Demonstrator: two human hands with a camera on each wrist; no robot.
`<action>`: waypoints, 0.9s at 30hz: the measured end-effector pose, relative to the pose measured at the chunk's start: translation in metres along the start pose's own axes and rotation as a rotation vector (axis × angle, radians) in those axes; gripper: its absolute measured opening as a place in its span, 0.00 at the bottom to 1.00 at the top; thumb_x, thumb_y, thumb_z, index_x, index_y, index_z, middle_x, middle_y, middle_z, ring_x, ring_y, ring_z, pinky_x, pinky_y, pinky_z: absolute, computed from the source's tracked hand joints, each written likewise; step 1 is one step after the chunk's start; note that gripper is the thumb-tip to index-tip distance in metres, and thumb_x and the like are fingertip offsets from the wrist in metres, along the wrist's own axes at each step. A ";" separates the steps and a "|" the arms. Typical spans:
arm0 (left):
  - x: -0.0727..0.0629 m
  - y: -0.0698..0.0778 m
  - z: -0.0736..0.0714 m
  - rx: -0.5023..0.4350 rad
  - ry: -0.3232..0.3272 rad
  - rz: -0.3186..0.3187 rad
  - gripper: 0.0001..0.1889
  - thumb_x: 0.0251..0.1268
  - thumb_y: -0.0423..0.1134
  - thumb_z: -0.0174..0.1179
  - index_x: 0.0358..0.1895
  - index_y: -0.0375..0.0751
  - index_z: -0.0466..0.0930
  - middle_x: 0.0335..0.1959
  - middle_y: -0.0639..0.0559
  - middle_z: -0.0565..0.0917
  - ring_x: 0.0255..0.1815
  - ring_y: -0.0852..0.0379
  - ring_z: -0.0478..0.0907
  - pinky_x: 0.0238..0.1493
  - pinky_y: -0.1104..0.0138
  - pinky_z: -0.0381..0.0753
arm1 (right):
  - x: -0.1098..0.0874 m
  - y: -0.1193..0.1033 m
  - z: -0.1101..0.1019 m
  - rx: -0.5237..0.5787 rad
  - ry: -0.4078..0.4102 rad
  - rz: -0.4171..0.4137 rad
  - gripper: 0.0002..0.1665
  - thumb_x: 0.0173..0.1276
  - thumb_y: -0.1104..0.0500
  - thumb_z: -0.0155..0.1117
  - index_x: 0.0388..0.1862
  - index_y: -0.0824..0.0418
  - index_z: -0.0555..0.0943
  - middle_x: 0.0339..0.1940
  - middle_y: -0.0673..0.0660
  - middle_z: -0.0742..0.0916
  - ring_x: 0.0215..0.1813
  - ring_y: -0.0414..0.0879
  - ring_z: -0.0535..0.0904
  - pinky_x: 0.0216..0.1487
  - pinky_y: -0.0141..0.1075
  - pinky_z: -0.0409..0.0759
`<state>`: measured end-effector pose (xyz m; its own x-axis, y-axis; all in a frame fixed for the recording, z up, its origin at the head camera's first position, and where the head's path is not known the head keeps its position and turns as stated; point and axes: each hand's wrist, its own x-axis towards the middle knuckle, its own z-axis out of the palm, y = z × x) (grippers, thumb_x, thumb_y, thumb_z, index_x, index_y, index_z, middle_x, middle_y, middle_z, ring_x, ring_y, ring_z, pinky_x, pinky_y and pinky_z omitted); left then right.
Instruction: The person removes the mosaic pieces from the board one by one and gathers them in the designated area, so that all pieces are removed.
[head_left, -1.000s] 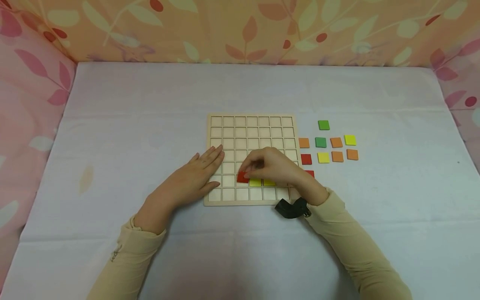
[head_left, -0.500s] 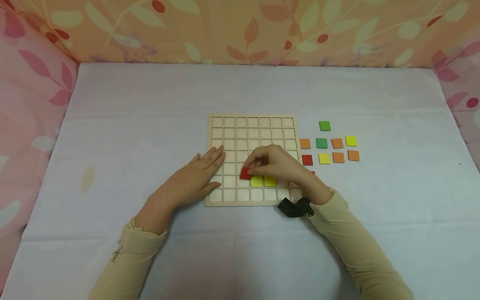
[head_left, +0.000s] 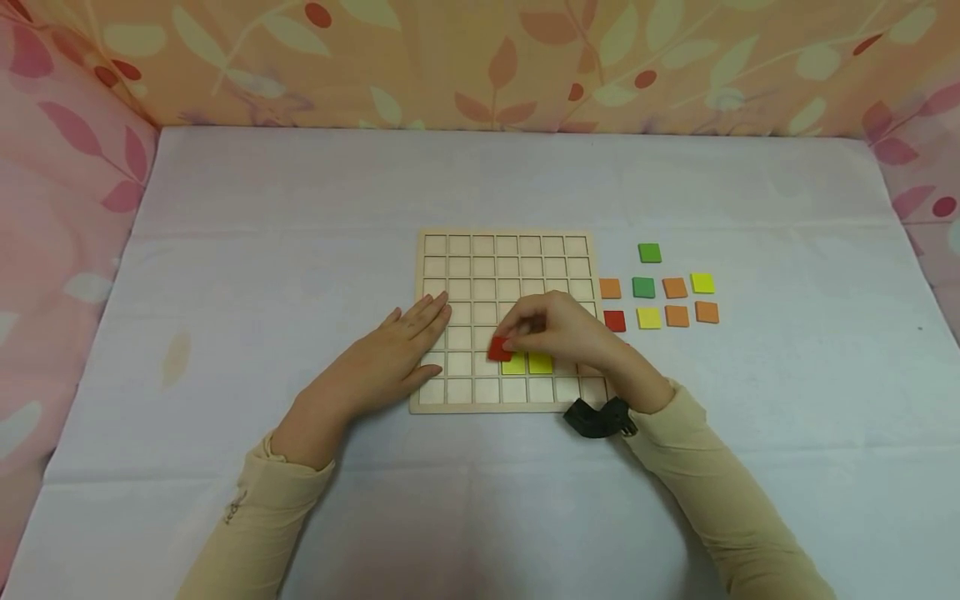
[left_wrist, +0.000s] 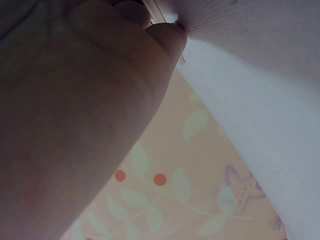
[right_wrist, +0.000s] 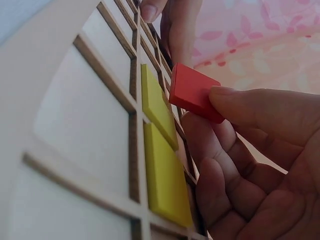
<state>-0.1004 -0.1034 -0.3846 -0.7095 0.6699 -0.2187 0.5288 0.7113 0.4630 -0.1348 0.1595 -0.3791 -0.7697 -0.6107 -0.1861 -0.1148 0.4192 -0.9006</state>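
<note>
A pale wooden grid board (head_left: 460, 390) lies on the white-covered table. My right hand (head_left: 562, 333) pinches a red square tile (head_left: 498, 349) between thumb and fingers; in the right wrist view the red tile (right_wrist: 192, 90) is held tilted, off the board. Just below it, two yellow tiles (head_left: 540, 363) sit side by side in cells of the second row from the front. My left hand (head_left: 390, 354) lies flat with straight fingers over the board's left edge. The left wrist view shows mostly the underside of that hand (left_wrist: 90, 100).
Right of the board lie loose tiles: two green (head_left: 649, 252), two yellow (head_left: 648, 317), several orange (head_left: 677, 316) and a red one (head_left: 614, 321). A black strap-like piece (head_left: 600, 418) hangs by my right cuff. Patterned cloth walls (head_left: 420, 67) border the table.
My right hand shifts the red tile rightward and slightly up, from the cell left of the yellow tiles to over their left edge. The left hand stays put.
</note>
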 end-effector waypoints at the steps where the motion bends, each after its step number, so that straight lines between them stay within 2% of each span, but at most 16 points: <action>1: 0.000 0.000 0.000 0.000 -0.001 0.000 0.38 0.70 0.45 0.54 0.74 0.34 0.44 0.77 0.46 0.41 0.76 0.50 0.37 0.71 0.48 0.45 | -0.001 0.000 0.000 0.003 0.000 -0.001 0.05 0.58 0.68 0.67 0.34 0.63 0.86 0.32 0.52 0.85 0.34 0.46 0.79 0.39 0.34 0.78; 15: 0.000 0.002 -0.002 -0.009 -0.009 -0.005 0.39 0.69 0.43 0.54 0.74 0.34 0.43 0.77 0.46 0.41 0.76 0.50 0.37 0.71 0.49 0.44 | -0.015 0.005 -0.006 0.006 0.027 -0.001 0.06 0.58 0.69 0.68 0.35 0.62 0.86 0.33 0.51 0.85 0.35 0.45 0.79 0.39 0.32 0.77; 21: 0.000 0.002 -0.002 -0.006 -0.012 -0.010 0.39 0.69 0.44 0.54 0.74 0.34 0.43 0.77 0.46 0.40 0.76 0.50 0.37 0.71 0.49 0.43 | -0.024 0.006 -0.009 0.029 0.037 0.039 0.08 0.58 0.69 0.67 0.36 0.61 0.86 0.34 0.52 0.85 0.37 0.46 0.79 0.40 0.33 0.77; 27: 0.000 0.001 -0.001 -0.007 -0.010 -0.007 0.38 0.70 0.44 0.54 0.74 0.34 0.43 0.77 0.46 0.40 0.76 0.50 0.37 0.71 0.49 0.43 | -0.031 0.007 -0.013 0.019 0.053 0.055 0.08 0.59 0.67 0.67 0.37 0.59 0.87 0.35 0.51 0.85 0.36 0.47 0.77 0.38 0.32 0.75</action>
<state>-0.1000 -0.1030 -0.3829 -0.7085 0.6670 -0.2306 0.5206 0.7146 0.4672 -0.1204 0.1899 -0.3742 -0.8065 -0.5508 -0.2147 -0.0602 0.4378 -0.8971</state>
